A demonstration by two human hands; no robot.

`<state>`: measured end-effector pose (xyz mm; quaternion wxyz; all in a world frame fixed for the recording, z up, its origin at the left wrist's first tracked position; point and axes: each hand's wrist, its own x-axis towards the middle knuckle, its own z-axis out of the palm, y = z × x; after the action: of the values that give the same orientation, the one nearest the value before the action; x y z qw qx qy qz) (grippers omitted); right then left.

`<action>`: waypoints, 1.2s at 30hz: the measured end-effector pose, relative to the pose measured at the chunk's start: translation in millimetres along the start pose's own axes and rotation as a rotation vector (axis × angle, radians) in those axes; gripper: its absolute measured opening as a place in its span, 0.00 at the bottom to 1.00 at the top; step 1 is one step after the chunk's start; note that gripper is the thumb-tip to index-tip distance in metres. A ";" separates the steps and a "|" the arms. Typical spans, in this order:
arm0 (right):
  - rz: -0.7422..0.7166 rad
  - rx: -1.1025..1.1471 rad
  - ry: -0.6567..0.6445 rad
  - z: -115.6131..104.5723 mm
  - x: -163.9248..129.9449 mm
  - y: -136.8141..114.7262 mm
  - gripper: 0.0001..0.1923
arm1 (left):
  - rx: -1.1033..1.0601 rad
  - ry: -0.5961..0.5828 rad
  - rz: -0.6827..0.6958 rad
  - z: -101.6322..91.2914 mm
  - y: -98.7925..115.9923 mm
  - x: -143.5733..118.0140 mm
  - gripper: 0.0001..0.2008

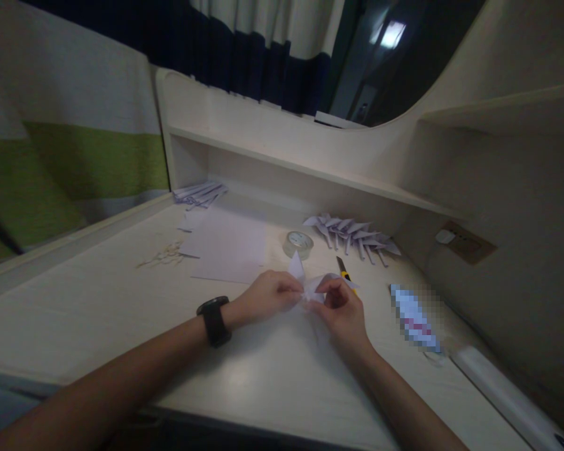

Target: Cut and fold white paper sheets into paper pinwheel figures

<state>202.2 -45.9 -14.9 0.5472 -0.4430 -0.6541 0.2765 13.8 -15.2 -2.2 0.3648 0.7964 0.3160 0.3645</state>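
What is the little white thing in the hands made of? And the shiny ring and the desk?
The folded piece, pinched by the left hand and right hand, looks like thin matte paper with sharp creases. The ring seems to be clear glossy plastic tape, since it glints. The desk looks like pale laminated board with a soft sheen.
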 end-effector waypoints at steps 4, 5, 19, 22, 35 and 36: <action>-0.030 0.039 -0.011 -0.6 0.2 -2.2 0.16 | -0.091 -0.004 -0.063 1.7 0.5 0.1 0.08; -0.029 0.049 -0.009 -0.7 0.5 -2.3 0.16 | -0.131 -0.003 -0.089 2.3 0.4 0.1 0.08; -0.025 0.048 -0.011 1.7 -1.0 -4.8 0.16 | -0.186 -0.051 -0.090 1.4 2.3 -0.1 0.09; -0.028 0.017 -0.007 1.8 -2.3 -3.7 0.16 | -0.177 -0.059 -0.055 1.8 4.2 0.1 0.10; 0.020 0.186 0.026 -13.7 7.8 -18.5 0.15 | -0.288 0.570 -0.166 -25.9 11.4 1.4 0.10; 0.032 0.215 0.009 -14.7 8.2 -18.8 0.15 | -0.429 0.472 -0.172 -26.7 8.4 1.8 0.12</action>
<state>211.1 -49.1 8.5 0.5900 -0.3931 -0.6112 0.3519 -4.9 -9.0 17.7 0.4706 0.5653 0.3738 0.5651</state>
